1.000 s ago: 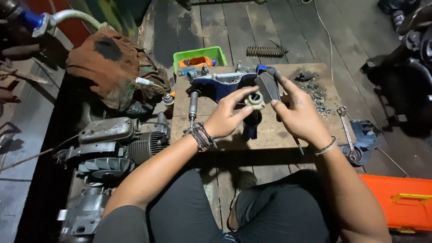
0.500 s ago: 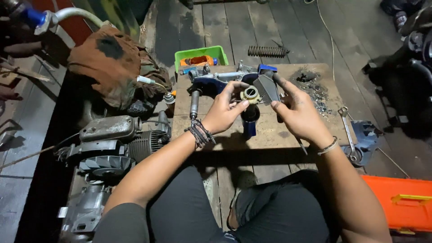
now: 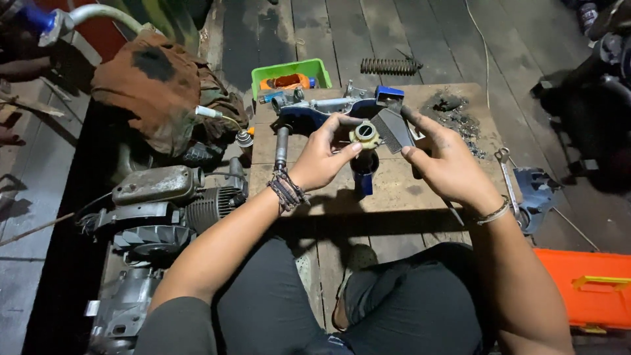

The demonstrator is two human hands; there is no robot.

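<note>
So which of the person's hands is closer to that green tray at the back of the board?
Left. The left hand is just below the green tray, holding a small round part; the right hand sits farther right.

Head view, dim surroundings. A single light from near the camera falls brightest on the wooden table [image 3: 401, 177] and both hands [image 3: 453, 164], fading toward the frame edges. The left floor and upper right corner sink into near-black shadow. Forearms cast soft shadows along the table's near edge. Centre sharp; slight wide-angle bending of the floor planks [image 3: 420, 33]; no glare.
</note>
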